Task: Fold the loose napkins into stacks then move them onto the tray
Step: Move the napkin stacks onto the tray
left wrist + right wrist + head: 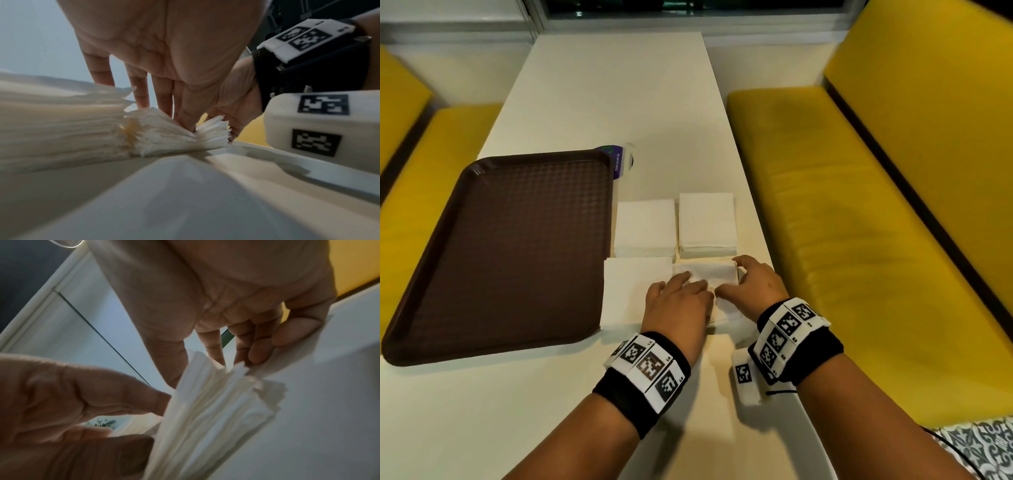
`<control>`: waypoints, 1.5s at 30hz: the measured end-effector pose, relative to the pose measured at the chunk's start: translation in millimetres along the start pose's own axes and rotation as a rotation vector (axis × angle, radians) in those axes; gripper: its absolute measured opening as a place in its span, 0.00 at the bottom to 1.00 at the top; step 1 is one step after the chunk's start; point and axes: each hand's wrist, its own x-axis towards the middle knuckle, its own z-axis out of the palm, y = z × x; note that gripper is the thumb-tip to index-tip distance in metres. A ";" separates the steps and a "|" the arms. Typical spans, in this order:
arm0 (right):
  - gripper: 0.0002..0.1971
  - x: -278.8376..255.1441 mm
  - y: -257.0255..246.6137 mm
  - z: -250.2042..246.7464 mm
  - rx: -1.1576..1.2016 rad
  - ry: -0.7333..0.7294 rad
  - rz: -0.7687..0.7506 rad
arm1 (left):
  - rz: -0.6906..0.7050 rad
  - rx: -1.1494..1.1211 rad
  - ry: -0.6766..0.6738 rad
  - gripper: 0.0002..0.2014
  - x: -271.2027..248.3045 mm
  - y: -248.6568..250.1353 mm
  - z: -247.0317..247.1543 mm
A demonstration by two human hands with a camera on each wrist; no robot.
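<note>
While both of your hands work the same bundle of napkins [705, 274], your left hand [677, 308] lies flat on its near-left part with fingers straight and pressing down, and your right hand [751, 284] curls round its right end, thumb on the near edge and fingers over the far corner, pinching the layers. From the left wrist view the bundle [174, 131] is squeezed in the middle under your fingertips [186, 120], so its cut edges fan out on either side. Directly left of your grip, touching the bundle, lies a flat napkin stack [635, 291]; just beyond your fingers sit two more squared stacks side by side, the left one [645, 228] and the right one [707, 222]. Further left of all of them the brown tray [493, 246] rests on the white table [602, 102], with a purple card [618, 162] at its far right corner.
</note>
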 end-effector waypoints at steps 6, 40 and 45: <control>0.35 3.1 -0.3 0.2 -0.026 0.007 -0.018 | -0.002 0.014 0.001 0.22 -0.5 -0.1 2.3; 0.22 -95.6 -39.1 -25.0 0.814 -0.314 -0.213 | -0.331 -1.292 0.321 0.24 -87.7 -28.5 -22.3; 0.25 -108.6 -84.1 8.9 0.871 -0.404 -0.243 | -0.412 -1.427 0.433 0.22 -118.2 -74.3 -34.7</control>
